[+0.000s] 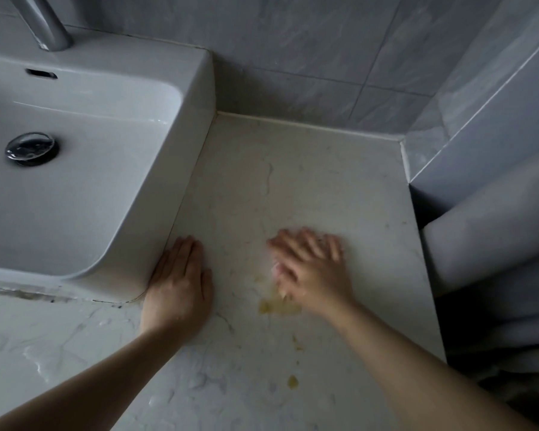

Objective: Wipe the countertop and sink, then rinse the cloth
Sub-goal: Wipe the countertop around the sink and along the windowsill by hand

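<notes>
The pale marble countertop [308, 188] runs to the right of the white sink [84, 188]. My left hand [181, 284] lies flat on the counter, fingers straight, against the sink's outer corner. My right hand [311, 269] is motion-blurred and presses flat on the counter with spread fingers. A small pale scrap [276, 269] shows under its thumb side; whether it is the cloth I cannot tell. Yellowish smears [277, 306] lie on the counter just below that hand, with smaller spots [293, 381] nearer to me.
A chrome tap [49, 29] stands at the sink's back and a dark drain plug [31, 149] sits in the basin. Grey tiled walls [308, 51] close the counter at the back and right. A white toilet cistern [492, 253] is beyond the right edge.
</notes>
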The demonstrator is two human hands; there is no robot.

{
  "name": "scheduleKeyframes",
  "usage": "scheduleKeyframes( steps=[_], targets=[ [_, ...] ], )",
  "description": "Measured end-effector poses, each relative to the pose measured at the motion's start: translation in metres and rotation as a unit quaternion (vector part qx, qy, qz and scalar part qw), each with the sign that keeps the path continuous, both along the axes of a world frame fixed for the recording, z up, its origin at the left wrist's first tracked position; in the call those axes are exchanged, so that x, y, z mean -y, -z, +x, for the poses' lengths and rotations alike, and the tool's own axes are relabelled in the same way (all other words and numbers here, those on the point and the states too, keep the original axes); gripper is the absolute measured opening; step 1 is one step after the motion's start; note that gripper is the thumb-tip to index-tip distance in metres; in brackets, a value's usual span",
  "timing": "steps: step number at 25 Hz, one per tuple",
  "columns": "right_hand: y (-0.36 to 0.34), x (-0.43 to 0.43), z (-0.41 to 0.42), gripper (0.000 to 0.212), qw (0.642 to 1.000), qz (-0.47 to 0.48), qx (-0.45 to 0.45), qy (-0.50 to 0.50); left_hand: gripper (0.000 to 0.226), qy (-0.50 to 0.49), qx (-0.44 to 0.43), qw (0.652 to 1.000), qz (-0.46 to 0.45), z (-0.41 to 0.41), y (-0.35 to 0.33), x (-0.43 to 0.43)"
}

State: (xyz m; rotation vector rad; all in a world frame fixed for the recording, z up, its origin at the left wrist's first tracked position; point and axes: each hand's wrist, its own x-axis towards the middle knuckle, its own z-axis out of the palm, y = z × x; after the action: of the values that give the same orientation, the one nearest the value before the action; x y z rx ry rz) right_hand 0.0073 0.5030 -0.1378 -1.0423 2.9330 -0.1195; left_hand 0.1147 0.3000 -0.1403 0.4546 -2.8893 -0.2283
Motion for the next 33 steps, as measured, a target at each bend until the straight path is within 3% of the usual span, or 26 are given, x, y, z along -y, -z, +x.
scheduleKeyframes(
  steps=[2, 4, 5, 8, 10, 12, 15, 18, 19, 21, 23, 26, 30, 33],
  targets=[
    [-0.002, -0.038, -0.036, 0.054, 0.993, 0.018, 0.009, 0.120, 0.053, 0.004, 0.012, 1.000, -0.006, 0.000, 0.000, 0.001],
    [-0.006, -0.063, -0.052, 0.049, 0.962, -0.001, 0.064, 0.266, 0.055, 0.007, 0.024, 1.000, -0.008, 0.001, 0.001, 0.001],
    [-0.007, -0.059, -0.047, 0.049, 0.955, -0.014, 0.058, 0.289, 0.056, 0.007, 0.031, 0.999, -0.006, 0.002, 0.002, 0.002],
    [-0.005, 0.005, 0.020, 0.054, 0.987, -0.036, -0.021, 0.155, 0.061, 0.020, 0.053, 0.998, -0.002, 0.000, 0.002, 0.002],
    [-0.001, 0.044, 0.062, 0.047, 0.998, -0.068, -0.009, 0.009, 0.062, 0.028, 0.064, 0.998, -0.009, 0.000, 0.002, 0.001],
    [-0.002, 0.046, 0.056, 0.045, 0.998, -0.056, 0.016, -0.033, 0.062, 0.030, 0.077, 0.997, -0.012, 0.004, 0.000, 0.000],
    [0.001, -0.010, 0.000, 0.061, 0.997, 0.018, -0.001, 0.073, 0.062, 0.041, 0.090, 0.995, -0.024, 0.017, 0.001, -0.003],
    [-0.004, -0.032, -0.006, 0.053, 0.968, -0.010, 0.044, 0.248, 0.063, 0.054, 0.097, 0.993, -0.037, 0.019, 0.003, 0.000],
    [-0.006, -0.019, 0.014, 0.053, 0.970, -0.023, 0.028, 0.239, 0.064, 0.050, 0.102, 0.993, -0.034, 0.019, 0.004, 0.000],
    [-0.002, 0.009, 0.063, 0.054, 0.992, -0.061, -0.007, 0.111, 0.067, 0.036, 0.100, 0.994, -0.020, 0.018, 0.004, -0.002],
    [0.002, 0.005, 0.070, 0.054, 0.999, -0.046, 0.014, 0.014, 0.073, 0.020, 0.098, 0.995, -0.009, 0.017, 0.003, -0.006],
    [0.004, -0.037, -0.014, 0.059, 0.994, -0.012, -0.011, 0.103, 0.078, 0.007, 0.105, 0.994, 0.002, 0.015, 0.002, -0.010],
    [-0.009, -0.081, -0.092, 0.049, 0.954, -0.020, 0.086, 0.287, 0.079, 0.004, 0.117, 0.993, -0.004, 0.016, 0.000, -0.010],
    [-0.003, -0.075, -0.037, 0.057, 0.972, -0.012, 0.028, 0.232, 0.080, 0.002, 0.118, 0.993, -0.001, 0.016, -0.001, -0.013]
  ],
)
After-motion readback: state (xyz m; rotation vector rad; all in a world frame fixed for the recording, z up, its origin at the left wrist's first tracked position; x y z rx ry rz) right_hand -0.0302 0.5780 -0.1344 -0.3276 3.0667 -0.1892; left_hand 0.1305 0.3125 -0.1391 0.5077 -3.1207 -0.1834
